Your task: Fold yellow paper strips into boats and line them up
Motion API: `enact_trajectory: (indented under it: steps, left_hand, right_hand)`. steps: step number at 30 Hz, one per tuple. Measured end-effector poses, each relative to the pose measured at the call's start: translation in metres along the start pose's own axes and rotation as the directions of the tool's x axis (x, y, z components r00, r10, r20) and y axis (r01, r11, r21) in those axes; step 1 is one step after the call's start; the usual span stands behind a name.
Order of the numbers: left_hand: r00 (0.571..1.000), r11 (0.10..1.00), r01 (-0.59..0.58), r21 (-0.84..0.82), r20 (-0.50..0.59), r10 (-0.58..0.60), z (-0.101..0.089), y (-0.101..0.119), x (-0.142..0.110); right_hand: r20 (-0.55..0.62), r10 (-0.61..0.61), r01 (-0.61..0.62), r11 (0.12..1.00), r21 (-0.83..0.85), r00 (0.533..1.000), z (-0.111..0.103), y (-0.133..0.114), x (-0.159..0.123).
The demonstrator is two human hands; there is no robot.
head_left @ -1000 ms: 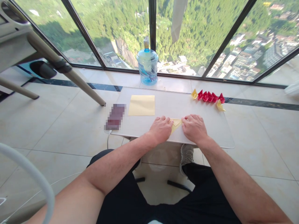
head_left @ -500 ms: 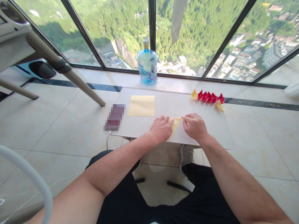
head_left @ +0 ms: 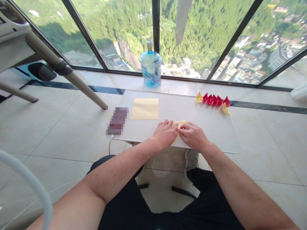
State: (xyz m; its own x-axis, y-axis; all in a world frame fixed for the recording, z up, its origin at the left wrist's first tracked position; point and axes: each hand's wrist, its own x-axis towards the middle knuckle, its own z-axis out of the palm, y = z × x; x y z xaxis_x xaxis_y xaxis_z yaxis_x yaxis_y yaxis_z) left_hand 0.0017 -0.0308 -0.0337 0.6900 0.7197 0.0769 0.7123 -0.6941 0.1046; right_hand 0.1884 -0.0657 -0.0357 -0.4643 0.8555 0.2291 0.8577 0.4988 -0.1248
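A piece of folded yellow paper [head_left: 181, 123] lies near the front edge of the low white table, partly covered by my hands. My left hand [head_left: 165, 133] holds it down from the left, fingers bent over it. From the right, my right hand [head_left: 193, 135] pinches the paper close to the left fingertips, around its middle. The paper tapers toward me, and its lower part is mostly hidden between the hands. A flat sheet of yellow paper [head_left: 145, 109] rests farther back on the left.
Several red folded paper boats [head_left: 215, 100] stand at the back right, with a yellow paper boat [head_left: 199, 97] and another yellow one [head_left: 225, 109] beside them. A pixelated phone [head_left: 117, 120] with a cable lies on the table's left. Behind stands a blue water jug [head_left: 151, 69].
My right hand has moved down and left from the paper's upper right corner to its middle, beside my left fingers. My left hand has hardly moved.
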Motion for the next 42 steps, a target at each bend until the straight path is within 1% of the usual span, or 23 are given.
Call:
enact_trajectory:
  steps: [3, 8, 11, 14, 20, 23, 26, 29, 31, 35, 38, 42]
  left_hand:
    - [1.0, 1.0, -0.001, -0.018, -0.02, 0.001, 0.001, 0.001, -0.002]
    - [0.998, 0.999, -0.04, -0.033, -0.039, 0.039, 0.001, 0.003, -0.005]
    - [0.999, 0.999, -0.028, -0.045, -0.048, 0.026, 0.001, 0.002, -0.006]
    - [0.999, 0.999, -0.016, -0.05, -0.033, 0.014, 0.0, 0.002, -0.005]
    - [0.999, 0.999, -0.036, -0.038, -0.002, 0.036, -0.004, 0.001, -0.006]
    - [0.999, 0.998, -0.052, -0.045, -0.012, 0.052, 0.0, 0.001, -0.005]
    - [0.996, 0.996, -0.073, -0.045, -0.053, 0.07, 0.01, 0.001, -0.005]
    - [0.993, 0.994, -0.104, -0.029, -0.066, 0.102, 0.019, 0.001, -0.004]
    - [0.991, 0.992, -0.121, -0.023, -0.064, 0.119, 0.021, 0.001, -0.004]
    - [0.991, 0.991, -0.125, -0.052, -0.049, 0.123, 0.014, 0.002, -0.004]
    - [0.993, 0.99, -0.118, -0.078, -0.035, 0.116, 0.008, 0.003, -0.004]
    - [0.995, 0.992, -0.097, -0.081, -0.013, 0.096, 0.006, 0.004, -0.003]
  right_hand:
    - [0.0, 0.021, -0.021, 1.0, 0.0, 1.0, 0.0, -0.002, -0.001]
    - [-0.009, 0.034, -0.034, 0.999, -0.005, 0.999, 0.0, -0.003, -0.002]
    - [-0.01, 0.034, -0.034, 0.999, -0.006, 0.999, 0.0, -0.003, -0.002]
    - [-0.009, 0.031, -0.031, 0.999, -0.014, 0.999, 0.0, -0.003, -0.002]
    - [-0.032, 0.031, -0.031, 0.999, -0.019, 0.999, 0.002, -0.004, -0.001]
    - [-0.065, 0.012, -0.013, 1.0, -0.014, 0.998, 0.003, -0.005, -0.002]
    - [-0.075, -0.003, 0.003, 1.0, 0.003, 0.997, 0.008, -0.007, -0.004]
    - [-0.079, 0.035, -0.035, 0.999, -0.001, 0.996, 0.013, -0.011, -0.008]
    - [-0.083, 0.07, -0.071, 0.997, -0.009, 0.994, 0.016, -0.013, -0.009]
    - [-0.076, 0.151, -0.154, 0.987, -0.036, 0.986, 0.015, -0.013, -0.006]
    - [-0.028, 0.199, -0.2, 0.979, -0.035, 0.98, 0.012, -0.011, -0.002]
    - [0.013, 0.261, -0.26, 0.964, -0.051, 0.965, 0.011, -0.007, 0.004]
